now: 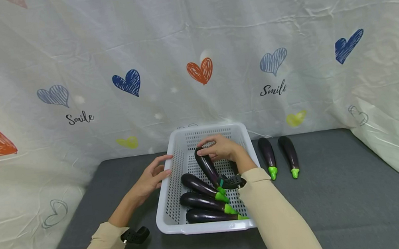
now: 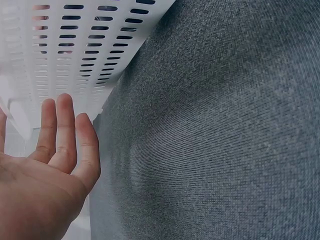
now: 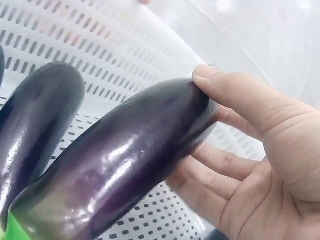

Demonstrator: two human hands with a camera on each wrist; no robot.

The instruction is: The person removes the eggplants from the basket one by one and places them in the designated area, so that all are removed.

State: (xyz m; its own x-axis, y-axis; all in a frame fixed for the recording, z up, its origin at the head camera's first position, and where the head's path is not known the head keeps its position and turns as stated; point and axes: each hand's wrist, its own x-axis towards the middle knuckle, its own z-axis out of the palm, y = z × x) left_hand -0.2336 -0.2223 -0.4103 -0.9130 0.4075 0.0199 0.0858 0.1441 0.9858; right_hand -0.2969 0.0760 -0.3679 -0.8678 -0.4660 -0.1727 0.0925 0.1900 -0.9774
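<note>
A right hand pinches a glossy purple-black, green-stemmed eggplant inside a white perforated plastic basket; a left hand, fingers apart, is at its side. Three more eggplants lie inside (another dark shape is part-hidden), two others outside. Only the left-wrist view shows the left palm.

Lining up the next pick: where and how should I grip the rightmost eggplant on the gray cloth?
Probably grip the rightmost eggplant from above, across its thick dark body. It lies with its narrow green stem nearest the camera, bare gray cloth on its right and a gap to the neighboring eggplant.
</note>
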